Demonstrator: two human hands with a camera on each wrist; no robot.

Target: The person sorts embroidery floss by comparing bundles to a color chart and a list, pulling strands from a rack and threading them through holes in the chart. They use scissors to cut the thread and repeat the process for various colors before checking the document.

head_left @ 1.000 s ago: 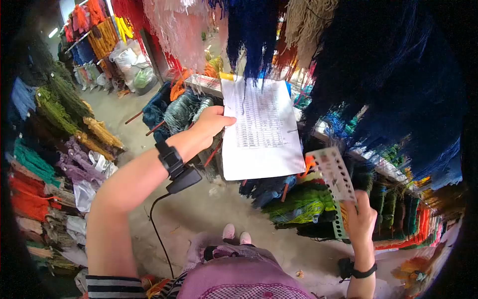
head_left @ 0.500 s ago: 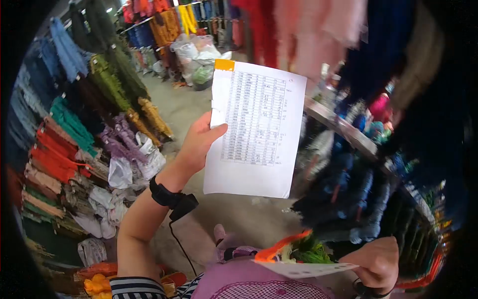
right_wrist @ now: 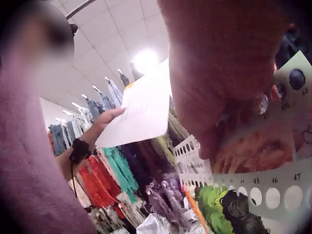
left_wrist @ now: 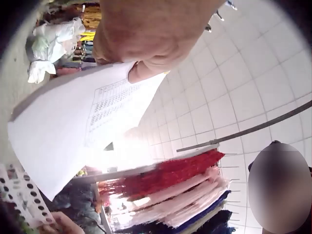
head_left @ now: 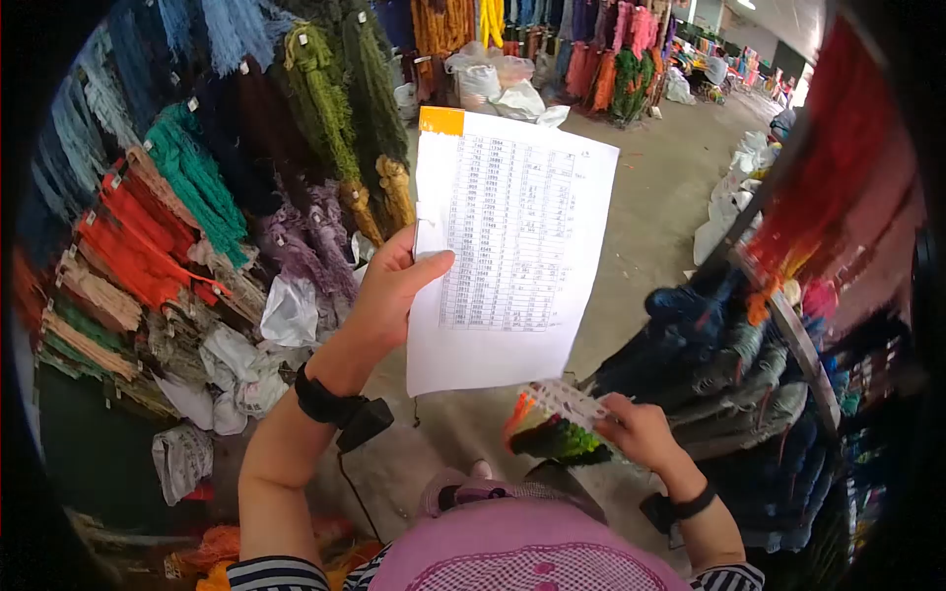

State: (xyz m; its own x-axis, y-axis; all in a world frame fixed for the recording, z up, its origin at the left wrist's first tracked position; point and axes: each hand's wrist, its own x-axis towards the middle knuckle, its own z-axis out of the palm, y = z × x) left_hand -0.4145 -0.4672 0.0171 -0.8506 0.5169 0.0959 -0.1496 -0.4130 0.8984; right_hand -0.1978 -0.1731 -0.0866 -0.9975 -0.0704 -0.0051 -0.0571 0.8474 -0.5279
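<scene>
We are gripping the printed table sheet (head_left: 517,227) at its left edge with our left hand (head_left: 382,295), the thumb lying on its printed face; the sheet is rising above and to the right of that hand, its orange corner patch (head_left: 441,121) uppermost. For steady reading, we are best leaving that thumb out at the margin, off the rows of figures, and pinching firmly enough that the unsupported far edge is not sagging. Our right hand (head_left: 645,436) is grasping the white punched card (head_left: 564,401) by its edge, fingers curled over it, below and to the right of the left hand; numbers such as 45, 46 and 47 are showing above its holes in the right wrist view. Lime-green yarn (right_wrist: 214,207), dark yarn (right_wrist: 241,212) and an orange strand (right_wrist: 196,212) are hanging from or beside the card; which holes they are passing through, we cannot tell. We are handling it better by pinching only the bare plate, without squeezing the yarn or covering numbers, and by holding it apart from the sheet so nothing is snagging. Teal skeins (head_left: 197,182) are hanging well left of our left hand, and grey-green skeins (head_left: 739,360) are lying just right of our right hand.
</scene>
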